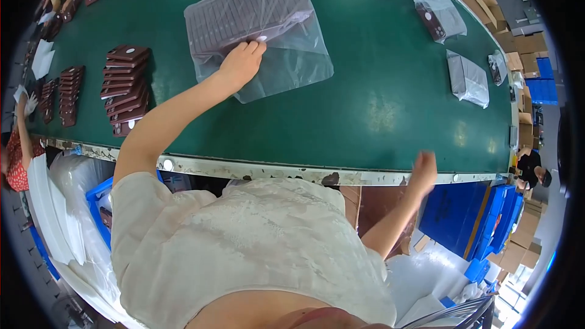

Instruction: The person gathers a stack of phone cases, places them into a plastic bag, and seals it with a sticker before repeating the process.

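Note:
My left hand (244, 64) reaches over the green table, its fingers bent together on a clear plastic bag (286, 76). Inside the bag lies a row of dark brown flat cases (244, 15), packed side by side. The fingertips press at the near side of the row, beside a small white round mark, and seem to grip the film. My right hand (425, 170) is above the table's near edge, away from the bag. It is smeared by motion, so its fingers cannot be made out.
Stacked brown cases (127, 88) stand on the left, with smaller stacks (70, 94) beyond. Wrapped packs (468, 79) lie at the right. A person's gloved hand (29, 103) is at the far left. Blue bins (457, 216) and cardboard boxes (530, 42) are off the table.

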Demonstrator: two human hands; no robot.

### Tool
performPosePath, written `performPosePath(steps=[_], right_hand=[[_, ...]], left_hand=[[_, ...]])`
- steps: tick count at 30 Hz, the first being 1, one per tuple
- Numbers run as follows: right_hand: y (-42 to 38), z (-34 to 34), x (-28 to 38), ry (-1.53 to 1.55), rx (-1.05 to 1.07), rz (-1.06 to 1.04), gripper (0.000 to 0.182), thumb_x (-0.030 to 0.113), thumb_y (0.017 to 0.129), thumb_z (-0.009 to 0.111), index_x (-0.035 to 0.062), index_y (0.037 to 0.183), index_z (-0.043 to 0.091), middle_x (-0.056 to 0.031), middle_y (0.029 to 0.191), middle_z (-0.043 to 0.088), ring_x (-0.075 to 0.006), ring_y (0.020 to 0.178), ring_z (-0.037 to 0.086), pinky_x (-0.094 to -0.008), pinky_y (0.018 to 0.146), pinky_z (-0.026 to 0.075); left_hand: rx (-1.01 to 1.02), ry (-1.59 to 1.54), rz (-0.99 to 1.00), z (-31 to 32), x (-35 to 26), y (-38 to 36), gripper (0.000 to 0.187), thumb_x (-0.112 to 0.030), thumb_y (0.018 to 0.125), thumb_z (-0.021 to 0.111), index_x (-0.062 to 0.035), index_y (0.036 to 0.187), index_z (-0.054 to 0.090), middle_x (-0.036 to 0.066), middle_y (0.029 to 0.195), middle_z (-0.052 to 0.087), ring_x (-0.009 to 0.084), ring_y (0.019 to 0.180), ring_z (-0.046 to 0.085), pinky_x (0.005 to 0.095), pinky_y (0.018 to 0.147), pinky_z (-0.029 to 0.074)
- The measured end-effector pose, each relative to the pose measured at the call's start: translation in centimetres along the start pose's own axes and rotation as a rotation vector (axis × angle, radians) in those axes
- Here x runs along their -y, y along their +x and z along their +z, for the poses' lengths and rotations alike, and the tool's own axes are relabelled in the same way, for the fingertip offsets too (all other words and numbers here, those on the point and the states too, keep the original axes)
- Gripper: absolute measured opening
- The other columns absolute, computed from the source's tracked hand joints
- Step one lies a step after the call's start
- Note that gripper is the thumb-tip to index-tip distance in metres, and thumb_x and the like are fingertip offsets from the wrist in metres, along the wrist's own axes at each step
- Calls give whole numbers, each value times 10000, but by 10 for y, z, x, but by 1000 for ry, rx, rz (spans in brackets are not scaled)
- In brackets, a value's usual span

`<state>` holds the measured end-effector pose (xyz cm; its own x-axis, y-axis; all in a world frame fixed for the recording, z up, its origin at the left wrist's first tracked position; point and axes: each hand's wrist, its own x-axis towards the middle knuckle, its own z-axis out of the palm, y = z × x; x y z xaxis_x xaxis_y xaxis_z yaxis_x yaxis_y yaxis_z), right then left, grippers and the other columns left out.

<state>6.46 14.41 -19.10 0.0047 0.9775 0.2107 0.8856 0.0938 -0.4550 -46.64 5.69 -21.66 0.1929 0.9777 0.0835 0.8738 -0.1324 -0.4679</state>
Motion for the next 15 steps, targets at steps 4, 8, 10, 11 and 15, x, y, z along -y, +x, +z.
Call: performPosePath(steps=[4, 8, 10, 11, 15], right_hand=[[54, 81, 146, 176, 10, -819, 392, -20, 897, 573, 133, 1254, 628, -137, 1243, 605, -345, 1145, 585, -420, 934, 515], [90, 128, 220, 139, -17, -1326, 397, -18, 867, 603, 147, 1226, 648, -142, 1315, 585, -354, 1196, 568, -426, 1015, 469], [102, 143, 241, 345, 190, -1410, 262, 14, 899, 612, 116, 1137, 652, -136, 1291, 612, -311, 1225, 567, -403, 1024, 455], [108, 151, 253, 447, 300, -1448, 195, 30, 915, 617, 100, 1093, 655, -134, 1279, 625, -290, 1240, 567, -392, 1028, 448], [134, 189, 285, 1421, 737, -539, 53, 95, 976, 606, 84, 927, 625, -81, 1058, 701, -195, 1108, 622, -351, 972, 461]], left_hand=[[-75, -56, -16, 6, 1, -17, 384, -146, 894, 571, 0, 1248, 606, 102, 1344, 532, 247, 1208, 511, 358, 1035, 414], [13, -556, -125, -19, 14, -30, 415, -162, 976, 515, 18, 1350, 529, 128, 1412, 515, 287, 1285, 501, 383, 1049, 426], [19, -647, -172, -18, 18, -29, 413, -182, 988, 511, 13, 1352, 529, 133, 1435, 494, 293, 1310, 481, 390, 1070, 409], [32, -754, -199, -16, 20, -28, 411, -202, 1001, 506, 7, 1354, 529, 138, 1458, 473, 299, 1336, 461, 397, 1090, 392], [105, -1190, -355, -25, 40, -32, 424, -249, 1019, 512, -32, 1384, 516, 148, 1468, 473, 308, 1351, 456, 407, 1118, 367]])
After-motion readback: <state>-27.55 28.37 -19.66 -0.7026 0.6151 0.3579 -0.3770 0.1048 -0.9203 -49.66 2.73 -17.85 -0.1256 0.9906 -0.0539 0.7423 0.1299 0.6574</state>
